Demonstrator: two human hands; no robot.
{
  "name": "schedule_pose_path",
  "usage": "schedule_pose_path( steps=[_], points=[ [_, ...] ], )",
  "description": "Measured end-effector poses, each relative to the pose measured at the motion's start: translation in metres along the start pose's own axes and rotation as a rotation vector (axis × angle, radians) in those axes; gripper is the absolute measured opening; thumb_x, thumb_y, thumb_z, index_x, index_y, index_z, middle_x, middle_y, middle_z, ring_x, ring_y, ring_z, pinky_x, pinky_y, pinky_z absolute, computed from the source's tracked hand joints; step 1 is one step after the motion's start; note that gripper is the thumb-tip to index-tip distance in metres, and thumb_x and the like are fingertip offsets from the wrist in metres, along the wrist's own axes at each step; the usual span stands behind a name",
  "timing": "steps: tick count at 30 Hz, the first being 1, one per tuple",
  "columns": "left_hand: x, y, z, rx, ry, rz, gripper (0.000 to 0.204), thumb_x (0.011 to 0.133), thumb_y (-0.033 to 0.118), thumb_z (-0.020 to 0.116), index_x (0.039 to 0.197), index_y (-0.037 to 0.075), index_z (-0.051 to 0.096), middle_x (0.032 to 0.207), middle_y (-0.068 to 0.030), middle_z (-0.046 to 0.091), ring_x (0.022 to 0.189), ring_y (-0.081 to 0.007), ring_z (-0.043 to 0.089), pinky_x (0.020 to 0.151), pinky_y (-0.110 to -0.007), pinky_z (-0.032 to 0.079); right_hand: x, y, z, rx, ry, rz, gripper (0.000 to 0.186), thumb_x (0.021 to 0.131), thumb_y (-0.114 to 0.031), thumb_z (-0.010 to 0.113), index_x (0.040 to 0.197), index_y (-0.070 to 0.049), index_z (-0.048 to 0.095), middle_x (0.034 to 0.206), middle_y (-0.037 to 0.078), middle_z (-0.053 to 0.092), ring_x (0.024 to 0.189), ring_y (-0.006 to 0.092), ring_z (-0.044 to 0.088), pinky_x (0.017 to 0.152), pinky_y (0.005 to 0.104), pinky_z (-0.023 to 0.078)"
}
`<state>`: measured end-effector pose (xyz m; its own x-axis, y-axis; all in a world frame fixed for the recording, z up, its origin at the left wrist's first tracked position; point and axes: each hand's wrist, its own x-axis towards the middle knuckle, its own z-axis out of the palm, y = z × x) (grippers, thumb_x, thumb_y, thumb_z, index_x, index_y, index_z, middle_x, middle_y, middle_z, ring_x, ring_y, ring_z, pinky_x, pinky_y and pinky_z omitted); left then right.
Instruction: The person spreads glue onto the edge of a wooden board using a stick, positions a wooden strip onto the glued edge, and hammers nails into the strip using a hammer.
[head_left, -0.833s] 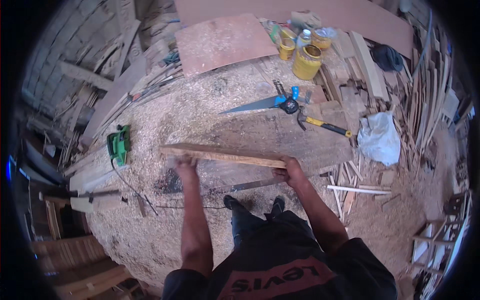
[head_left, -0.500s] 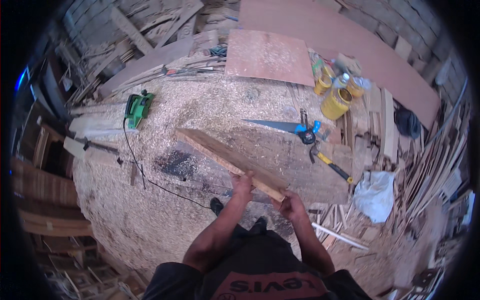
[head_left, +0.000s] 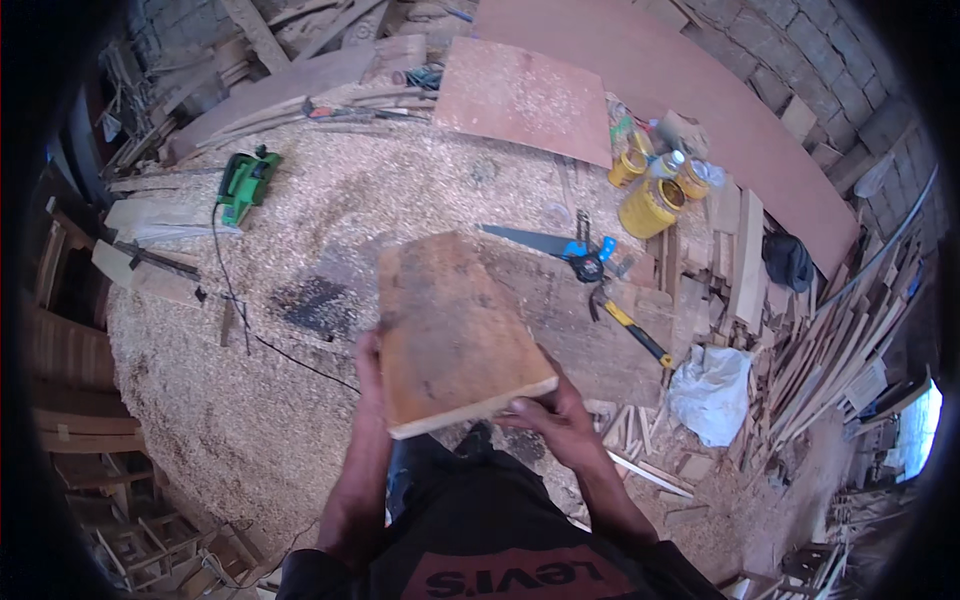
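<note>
A rectangular wooden board (head_left: 450,330), dark-stained on its broad face with a pale near edge, is held up in front of me. My left hand (head_left: 370,370) grips its left edge, its fingers partly hidden behind it. My right hand (head_left: 550,410) is wrapped round the near right corner, thumb at the edge. Beyond the board lie a blue hand saw (head_left: 530,240), a black tape measure (head_left: 588,266) and a hammer (head_left: 628,326) with a yellow and black handle.
A green electric planer (head_left: 247,188) with a cord sits left among shavings. A pink sheet (head_left: 520,95), yellow containers (head_left: 650,207) and a dark cloth (head_left: 788,262) lie behind. A white sack (head_left: 710,395) and stacked wood strips (head_left: 870,320) are right, cabinets (head_left: 80,380) left.
The board has swung from crosswise to pointing away from me, and its broad face has turned upward. My left hand has moved to its left edge.
</note>
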<state>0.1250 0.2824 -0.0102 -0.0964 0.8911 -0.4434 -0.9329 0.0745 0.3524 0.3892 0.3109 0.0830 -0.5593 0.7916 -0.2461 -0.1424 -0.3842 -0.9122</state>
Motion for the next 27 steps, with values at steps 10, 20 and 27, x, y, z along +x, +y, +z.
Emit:
schedule_pose_path(
  steps=[10, 20, 27],
  points=[
    [-0.034, 0.05, 0.013, -0.084, 0.027, 0.089, 0.046, 0.106, 0.03, 0.033, 0.135, 0.002, 0.055, 0.13, -0.0181, 0.064, 0.121, -0.0322, 0.062, 0.108, -0.049, 0.047, 0.03, -0.008, 0.043, -0.169, 0.158, -0.092, 0.067, 0.091, -0.011, 0.076, 0.14, 0.005, 0.032, 0.127, 0.021, 0.058, 0.103, 0.0216, 0.067, 0.087, 0.0345, 0.059],
    [-0.027, 0.056, 0.012, -0.017, 0.094, 0.148, 0.044, 0.106, 0.033, 0.034, 0.134, 0.006, 0.056, 0.131, -0.0129, 0.064, 0.122, -0.0302, 0.061, 0.11, -0.047, 0.045, 0.036, -0.013, 0.051, -0.085, 0.151, -0.172, 0.069, 0.09, -0.014, 0.079, 0.136, 0.004, 0.032, 0.117, 0.022, 0.066, 0.101, 0.0184, 0.068, 0.085, 0.0295, 0.056],
    [-0.027, 0.017, 0.038, -0.128, 0.128, 0.156, 0.045, 0.105, 0.031, 0.033, 0.135, 0.005, 0.054, 0.129, -0.0145, 0.063, 0.123, -0.0296, 0.06, 0.109, -0.046, 0.046, 0.035, -0.024, 0.021, -0.091, 0.178, -0.129, 0.062, 0.09, -0.009, 0.076, 0.136, 0.003, 0.037, 0.116, 0.022, 0.064, 0.102, 0.0254, 0.07, 0.088, 0.0386, 0.062]
  ],
)
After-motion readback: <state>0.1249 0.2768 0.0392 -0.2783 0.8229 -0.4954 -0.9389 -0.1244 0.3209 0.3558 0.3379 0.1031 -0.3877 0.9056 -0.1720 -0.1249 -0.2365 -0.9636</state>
